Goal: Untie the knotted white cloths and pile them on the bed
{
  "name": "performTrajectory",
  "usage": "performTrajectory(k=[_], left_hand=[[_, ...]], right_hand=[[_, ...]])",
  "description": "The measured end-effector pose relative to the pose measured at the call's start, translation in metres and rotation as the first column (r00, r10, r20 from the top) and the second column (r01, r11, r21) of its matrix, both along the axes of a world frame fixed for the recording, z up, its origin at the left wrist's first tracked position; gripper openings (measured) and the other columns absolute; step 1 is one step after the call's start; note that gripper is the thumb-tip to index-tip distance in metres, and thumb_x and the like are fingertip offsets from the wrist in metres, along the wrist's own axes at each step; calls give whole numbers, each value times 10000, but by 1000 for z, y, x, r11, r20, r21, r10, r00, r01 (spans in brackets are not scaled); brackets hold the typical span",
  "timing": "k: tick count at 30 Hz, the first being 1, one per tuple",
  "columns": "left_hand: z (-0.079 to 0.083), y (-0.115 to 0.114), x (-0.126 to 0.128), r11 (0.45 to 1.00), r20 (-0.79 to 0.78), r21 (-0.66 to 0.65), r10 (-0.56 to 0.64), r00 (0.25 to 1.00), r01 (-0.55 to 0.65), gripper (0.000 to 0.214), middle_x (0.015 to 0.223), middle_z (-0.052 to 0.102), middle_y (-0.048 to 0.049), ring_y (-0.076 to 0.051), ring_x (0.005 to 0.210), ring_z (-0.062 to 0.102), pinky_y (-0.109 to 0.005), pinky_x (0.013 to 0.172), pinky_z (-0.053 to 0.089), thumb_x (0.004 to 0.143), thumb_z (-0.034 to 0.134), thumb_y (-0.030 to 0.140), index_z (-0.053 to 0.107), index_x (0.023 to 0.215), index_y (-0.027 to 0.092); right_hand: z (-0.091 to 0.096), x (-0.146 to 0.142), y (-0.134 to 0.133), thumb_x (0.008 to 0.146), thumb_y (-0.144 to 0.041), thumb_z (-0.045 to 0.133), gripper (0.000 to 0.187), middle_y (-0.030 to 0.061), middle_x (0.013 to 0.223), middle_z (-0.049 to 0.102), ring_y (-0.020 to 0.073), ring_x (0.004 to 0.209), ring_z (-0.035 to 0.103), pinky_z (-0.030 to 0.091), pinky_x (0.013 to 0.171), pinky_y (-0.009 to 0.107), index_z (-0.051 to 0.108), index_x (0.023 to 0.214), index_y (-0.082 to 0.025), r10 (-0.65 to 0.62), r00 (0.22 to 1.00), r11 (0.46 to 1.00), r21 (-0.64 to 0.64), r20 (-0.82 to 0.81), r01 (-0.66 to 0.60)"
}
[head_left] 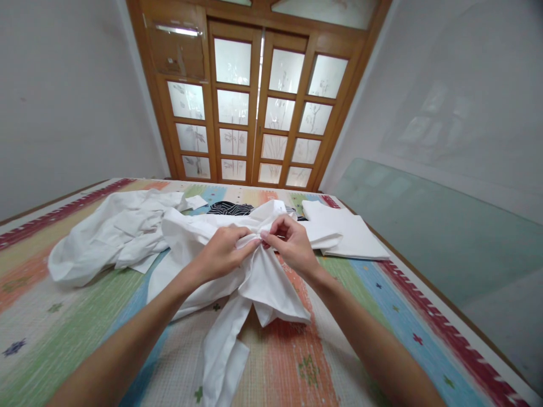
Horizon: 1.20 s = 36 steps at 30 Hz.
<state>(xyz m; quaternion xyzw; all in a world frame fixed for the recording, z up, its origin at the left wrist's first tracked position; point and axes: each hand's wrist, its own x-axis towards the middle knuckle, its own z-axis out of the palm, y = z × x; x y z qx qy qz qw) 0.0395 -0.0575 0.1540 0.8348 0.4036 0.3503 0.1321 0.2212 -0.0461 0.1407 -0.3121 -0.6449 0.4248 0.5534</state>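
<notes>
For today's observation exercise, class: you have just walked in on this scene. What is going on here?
A person works over a colourful striped mat, both hands on a white garment. The left hand and right hand pinch a bunched part of it between them, while the rest hangs and trails onto the mat. A crumpled white pile lies to the left, a folded white stack to the right, and a black-and-white patterned cloth behind.
</notes>
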Motion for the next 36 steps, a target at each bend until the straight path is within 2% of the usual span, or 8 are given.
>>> performTrajectory(k=[5, 12, 18, 22, 26, 29, 33, 36], left_hand=[[-7, 0, 9, 996, 144, -83, -23, 989, 35, 265, 739, 703, -3, -141, 680, 606, -235, 651, 418, 896, 534, 337, 696, 778, 163], [-17, -4, 22, 970, 270, -215, -50, 962, 111, 279, 739, 690, -9, -154, 690, 596, -237, 647, 442, 861, 546, 375, 697, 790, 152], [-49, -15, 27, 925, 324, -354, -18, 946, 139, 329, 668, 644, -3, -155, 654, 570, -233, 601, 435, 842, 568, 425, 664, 692, 148], [-74, -32, 23, 896, 340, -417, -4, 940, 155, 332, 726, 697, -17, -164, 689, 616, -235, 636, 465, 860, 570, 441, 711, 760, 158], [-94, -48, 19, 904, 365, -395, -11, 931, 165, 265, 833, 739, -34, -173, 757, 666, -242, 692, 499, 877, 575, 392, 713, 868, 167], [-104, -54, 18, 923, 331, -339, -63, 942, 180, 241, 882, 749, -43, -176, 789, 688, -248, 720, 510, 909, 539, 352, 698, 942, 174], [-114, -57, 20, 964, 245, -234, -67, 967, 126, 235, 929, 748, -57, -175, 808, 695, -253, 749, 511, 936, 499, 307, 683, 1014, 183], [-118, -57, 21, 989, 203, -128, -50, 978, 77, 235, 883, 729, -67, -177, 796, 678, -262, 746, 505, 930, 506, 284, 700, 1001, 173]], right_hand=[[-14, -4, -7, 742, -415, 764, 364, -45, 629, 537, 131, 582, 571, 467, 576, 249, 466, 714, -209, -40, 995, 999, 1, -90, 41], [-36, -3, -24, 773, -359, 757, 338, -48, 636, 497, 119, 586, 530, 429, 569, 236, 462, 707, -208, -222, 953, 973, 22, -204, 231], [-65, 3, -41, 758, -364, 765, 307, -39, 645, 523, 118, 580, 530, 422, 551, 228, 508, 726, -199, -268, 952, 964, -46, -146, 264], [-85, 4, -57, 735, -384, 772, 286, -18, 665, 579, 136, 601, 575, 471, 575, 243, 561, 743, -191, -226, 969, 968, -132, -101, 212], [-98, 4, -65, 719, -392, 776, 274, -7, 656, 623, 158, 591, 614, 501, 565, 258, 589, 754, -194, -157, 980, 960, -250, -124, 122], [-103, 4, -67, 708, -369, 788, 256, -5, 643, 637, 160, 568, 619, 500, 546, 255, 604, 752, -196, -145, 979, 951, -295, -144, 97], [-107, 4, -68, 708, -368, 794, 241, 13, 688, 667, 175, 613, 644, 527, 589, 270, 638, 766, -195, -159, 980, 952, -282, -123, 119], [-109, 4, -68, 732, -351, 784, 210, 19, 723, 678, 171, 643, 649, 529, 618, 266, 653, 778, -193, -163, 980, 958, -255, -113, 130]])
